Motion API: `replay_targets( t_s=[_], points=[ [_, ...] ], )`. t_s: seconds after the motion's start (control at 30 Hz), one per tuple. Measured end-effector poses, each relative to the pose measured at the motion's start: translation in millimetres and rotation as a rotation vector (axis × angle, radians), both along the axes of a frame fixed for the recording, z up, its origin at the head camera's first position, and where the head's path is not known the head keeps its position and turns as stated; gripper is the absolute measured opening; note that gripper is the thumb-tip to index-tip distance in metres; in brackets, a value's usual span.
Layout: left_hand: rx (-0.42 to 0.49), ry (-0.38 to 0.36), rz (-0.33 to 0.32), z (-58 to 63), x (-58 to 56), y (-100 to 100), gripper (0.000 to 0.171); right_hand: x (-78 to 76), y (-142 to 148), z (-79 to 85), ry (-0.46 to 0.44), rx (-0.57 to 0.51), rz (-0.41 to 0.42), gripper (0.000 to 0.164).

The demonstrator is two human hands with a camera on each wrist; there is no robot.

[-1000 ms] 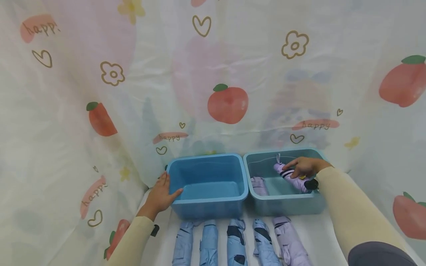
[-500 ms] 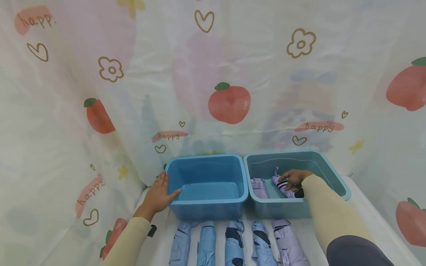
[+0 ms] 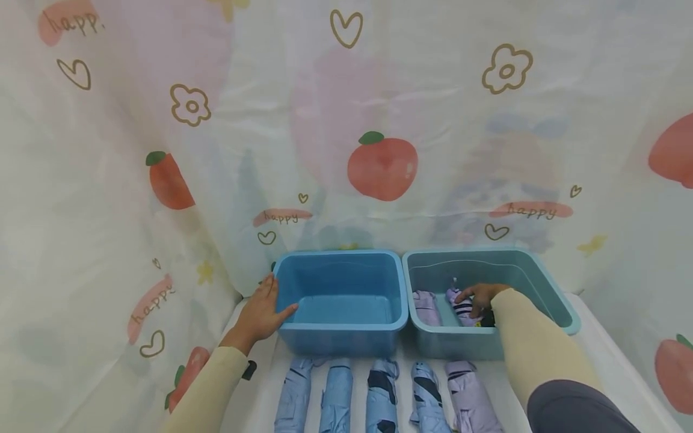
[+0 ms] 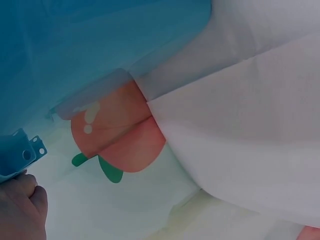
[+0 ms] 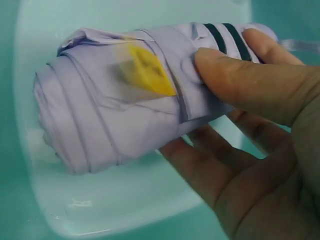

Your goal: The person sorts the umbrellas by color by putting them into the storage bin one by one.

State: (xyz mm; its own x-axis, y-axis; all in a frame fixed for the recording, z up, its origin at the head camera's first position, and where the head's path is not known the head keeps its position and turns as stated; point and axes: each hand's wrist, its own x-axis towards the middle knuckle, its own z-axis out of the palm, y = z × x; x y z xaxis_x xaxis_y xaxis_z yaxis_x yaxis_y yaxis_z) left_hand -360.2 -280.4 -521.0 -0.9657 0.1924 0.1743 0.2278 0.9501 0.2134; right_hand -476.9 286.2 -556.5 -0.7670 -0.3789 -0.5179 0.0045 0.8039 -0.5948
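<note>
We count two bins: the teal bin [image 3: 452, 346] and, just left of it, the blue bin [image 3: 341, 341]. Folded umbrellas come to seven. On the near side of the teal bin, four blue umbrellas [image 3: 382, 397] and one plain lilac umbrella [image 3: 473, 397] lie in a row reaching out to its left; the bottom edge of our view cuts them off. Inside the teal bin we see two more: a small lilac umbrella [image 3: 426, 308] at its left end and a striped lilac umbrella [image 5: 107, 110] to the right of that, bearing one yellow patch [image 5: 150, 70].

Our right hand [image 3: 483, 296], inside the teal bin, pinches the striped one between thumb and fingers. Our left hand [image 3: 261, 311], left of the teal bin, rests on the blue bin's left side, fingers straight, thumb spread over the rim.

Our right sleeve [image 3: 541, 343] blocks the teal bin's near right part. Beneath it we see a white table [image 3: 601, 355]; behind it hangs a fruit-printed curtain [image 3: 433, 108].
</note>
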Motion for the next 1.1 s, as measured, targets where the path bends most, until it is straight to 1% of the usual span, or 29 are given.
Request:
replay_targets(
  t_s=[0.17,0.27,0.33,0.4,0.47,0.57,0.67,0.7,0.8,0.9,1.1],
  points=[
    [0.000,-0.012,-0.009,1.9,-1.5,1,0.100,1.2,1,2.4,-0.013,0.054,0.031,0.056],
    [-0.004,-0.022,-0.008,1.9,-2.1,1,0.101,3.2,0,7.3,-0.032,0.109,0.031,0.066],
    [-0.003,-0.025,-0.002,1.5,-2.2,2,0.102,4.1,-2,9.9,-0.072,0.123,0.024,0.074],
    [-0.005,-0.030,0.006,1.4,-1.8,2,0.103,4.2,-5,10.9,-0.132,0.110,0.000,0.081],
    [-0.002,-0.032,0.010,1.8,-1.6,2,0.103,3.6,-8,11.1,-0.180,0.084,-0.002,0.086],
    [0.000,-0.030,0.012,2.9,-1.3,2,0.102,2.4,-16,11.3,-0.237,0.043,0.021,0.090],
    [0.010,-0.025,0.009,3.7,-1.2,2,0.102,0.5,-25,11.2,-0.257,0.019,0.075,0.089],
    [0.008,-0.026,0.010,3.6,-1.1,2,0.102,-0.5,-28,10.8,-0.264,0.016,0.077,0.088],
    [0.012,-0.034,0.010,3.0,-0.4,2,0.102,-3.6,-35,8.8,-0.275,0.025,0.057,0.089],
    [0.008,-0.038,0.016,1.3,0.3,1,0.102,-4.8,-39,7.2,-0.277,0.043,0.011,0.091],
    [-0.004,-0.040,0.018,1.1,0.4,0,0.100,-3.6,-43,6.5,-0.283,0.031,-0.012,0.090]
  ],
)
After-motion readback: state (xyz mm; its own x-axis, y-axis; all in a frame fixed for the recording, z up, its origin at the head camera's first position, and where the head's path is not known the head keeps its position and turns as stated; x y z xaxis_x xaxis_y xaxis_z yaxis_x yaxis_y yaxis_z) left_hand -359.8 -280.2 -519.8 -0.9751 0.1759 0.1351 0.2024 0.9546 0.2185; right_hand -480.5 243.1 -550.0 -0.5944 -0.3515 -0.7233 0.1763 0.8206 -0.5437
